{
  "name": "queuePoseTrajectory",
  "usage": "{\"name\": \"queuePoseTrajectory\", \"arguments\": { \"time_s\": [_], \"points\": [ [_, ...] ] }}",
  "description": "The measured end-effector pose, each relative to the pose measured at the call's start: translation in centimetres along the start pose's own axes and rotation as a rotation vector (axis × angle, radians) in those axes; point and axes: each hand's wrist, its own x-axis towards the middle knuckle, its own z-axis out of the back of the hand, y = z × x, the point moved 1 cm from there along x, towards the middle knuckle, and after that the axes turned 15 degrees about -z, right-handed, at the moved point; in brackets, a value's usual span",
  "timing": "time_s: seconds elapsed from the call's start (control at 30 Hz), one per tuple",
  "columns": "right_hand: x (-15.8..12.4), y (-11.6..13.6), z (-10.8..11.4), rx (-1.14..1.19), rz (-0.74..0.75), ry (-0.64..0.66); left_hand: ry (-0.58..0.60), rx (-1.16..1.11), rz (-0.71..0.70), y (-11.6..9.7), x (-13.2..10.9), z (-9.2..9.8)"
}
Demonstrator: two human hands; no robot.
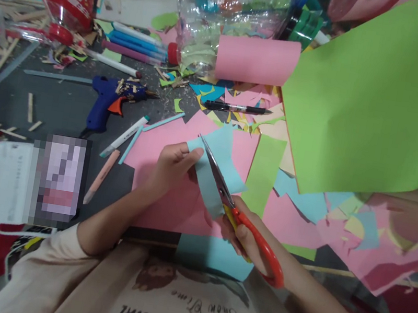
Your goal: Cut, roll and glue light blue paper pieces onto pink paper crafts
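My left hand (171,166) pinches the left edge of a light blue paper piece (217,166), held just above a pink sheet (167,144). My right hand (242,233) grips orange-handled scissors (259,241). Their metal blades (216,171) lie across the blue paper, pointing up and left, and look nearly closed. Both hands hover over the paper-strewn table close to my chest.
A large green sheet (373,92) lies at the right, a rolled pink paper (256,59) behind. A blue glue gun (113,99), a black pen (236,107), markers (135,44), plastic bottles (232,12), a white phone (8,182) and many paper scraps surround the work.
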Motion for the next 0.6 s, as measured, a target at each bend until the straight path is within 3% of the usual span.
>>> {"name": "queuePoseTrajectory", "arguments": {
  "time_s": [0.13, 0.27, 0.33, 0.5, 0.57, 0.6],
  "points": [
    [0.0, 0.2, -0.4, 0.097, -0.069, -0.027, -0.006, -0.014, 0.013, 0.0, 0.0, 0.0],
    [-0.3, -0.1, -0.2, 0.142, -0.044, -0.034, -0.022, -0.063, 0.051, 0.5, 0.0, 0.4],
    [-0.6, -0.5, 0.6, 0.161, 0.010, -0.004, -0.064, -0.138, 0.082, 0.8, 0.1, 0.6],
    [-2.1, -0.8, 3.1, 0.092, 0.042, 0.215, -0.178, -0.227, 0.162, 0.6, 0.5, 1.0],
    [-3.1, -0.4, 4.2, -0.012, 0.050, 0.190, -0.205, -0.198, 0.145, 0.3, 0.7, 1.1],
    [-3.6, -0.1, 4.7, -0.084, 0.048, 0.116, -0.219, -0.185, 0.130, 0.2, 0.7, 1.2]
  ]
}}
